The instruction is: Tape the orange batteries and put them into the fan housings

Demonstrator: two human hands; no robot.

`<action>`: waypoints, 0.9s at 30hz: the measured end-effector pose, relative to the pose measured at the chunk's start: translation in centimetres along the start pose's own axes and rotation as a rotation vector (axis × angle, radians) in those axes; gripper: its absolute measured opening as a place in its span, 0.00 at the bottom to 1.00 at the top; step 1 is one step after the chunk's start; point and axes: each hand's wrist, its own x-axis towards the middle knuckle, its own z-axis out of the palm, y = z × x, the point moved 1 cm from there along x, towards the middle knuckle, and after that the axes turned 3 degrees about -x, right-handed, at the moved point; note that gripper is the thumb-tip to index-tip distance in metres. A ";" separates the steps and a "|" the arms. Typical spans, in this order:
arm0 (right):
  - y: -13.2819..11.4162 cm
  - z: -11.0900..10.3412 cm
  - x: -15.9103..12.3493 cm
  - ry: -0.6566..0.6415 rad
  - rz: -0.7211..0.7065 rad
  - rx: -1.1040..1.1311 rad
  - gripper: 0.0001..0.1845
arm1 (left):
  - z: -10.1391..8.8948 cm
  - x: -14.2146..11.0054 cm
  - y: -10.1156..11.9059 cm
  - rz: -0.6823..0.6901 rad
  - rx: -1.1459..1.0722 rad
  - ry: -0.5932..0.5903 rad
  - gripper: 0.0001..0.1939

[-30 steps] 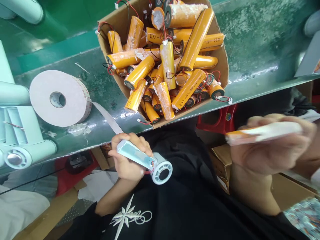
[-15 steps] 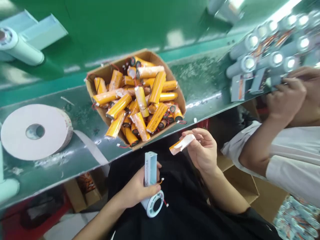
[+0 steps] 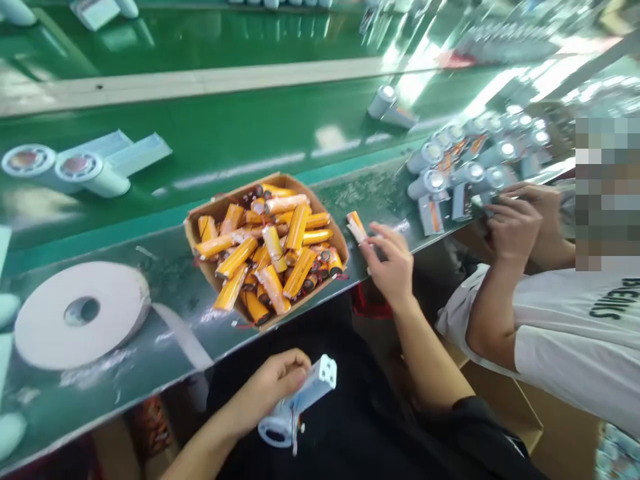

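An open brown cardboard box [image 3: 341, 241] stands on the worn dark-green desk [image 3: 367, 190], heaped with orange-wrapped cylindrical batteries [image 3: 299, 227], several with whitish, ragged residue on their sides and thin wires among them. In front of the box, below the desk's edge and over dark clothing, the left hand [image 3: 287, 377] is closed around a pale-blue plastic device [image 3: 319, 387] with a squared handle and a round, ringed end; thin wires hang from it. Just to the right of the box, an orange battery with a white strip [image 3: 355, 221] is at the fingertips of the right hand [image 3: 393, 263]. That hand's fingers are partly spread; whether they grip the battery or only touch it, I cannot tell.

Left of the box lies a large white roll of tape [image 3: 43, 320], its loose strip [image 3: 183, 333] running to the desk's front edge. Further to the right of the box is a cluster of pale-blue cylindrical units [image 3: 470, 170], with a co-worker's hands [image 3: 520, 217] beside it. Behind and left of the box, pale-blue tubular parts [image 3: 95, 177] rest on a glossy green surface [image 3: 240, 123].
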 end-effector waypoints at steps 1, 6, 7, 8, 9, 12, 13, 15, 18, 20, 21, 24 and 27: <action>-0.6 -0.6 -0.4 0.037 -0.032 0.015 0.04 | 0.0 -0.1 0.2 -0.009 -0.003 -0.004 0.37; -6.4 -2.6 -4.8 -0.148 -0.078 0.403 0.13 | 0.1 0.0 -0.3 -0.004 -0.019 0.104 0.36; -7.8 -2.7 -6.2 -0.267 -0.042 0.493 0.15 | 0.3 0.1 -0.5 0.007 -0.008 0.132 0.35; -9.0 -2.6 -7.7 -0.377 0.025 0.571 0.17 | 0.4 0.2 -0.6 0.019 0.004 0.155 0.33; -10.0 -2.4 -9.1 -0.465 0.121 0.643 0.19 | 0.6 0.3 -0.7 0.035 0.015 0.173 0.32; -11.6 -1.3 -12.2 -0.561 0.491 0.831 0.24 | 1.2 0.5 -0.7 0.111 0.040 0.214 0.31; -11.8 -1.0 -12.8 -0.564 0.589 0.881 0.24 | 1.4 0.5 -0.7 0.131 0.055 0.225 0.30; -12.2 -0.6 -13.3 -0.583 0.704 0.964 0.23 | 1.7 0.5 -0.9 0.156 0.106 0.254 0.27; -13.0 -0.6 -13.2 -0.580 0.809 1.028 0.21 | 2.4 0.2 -1.4 0.201 0.264 0.362 0.20; -13.5 -0.8 -13.2 -0.569 0.870 1.042 0.20 | 2.7 -0.2 -1.6 0.274 0.407 0.444 0.14; -13.8 -0.9 -13.3 -0.586 0.885 1.044 0.17 | 2.9 -0.3 -1.7 0.320 0.480 0.470 0.12; -14.1 -0.7 -13.8 -0.693 0.895 1.047 0.08 | 3.1 -0.7 -2.1 0.458 0.663 0.491 0.13; -13.7 -0.2 -14.5 -0.743 0.993 1.066 0.05 | 3.2 -0.8 -2.8 0.533 0.793 0.494 0.14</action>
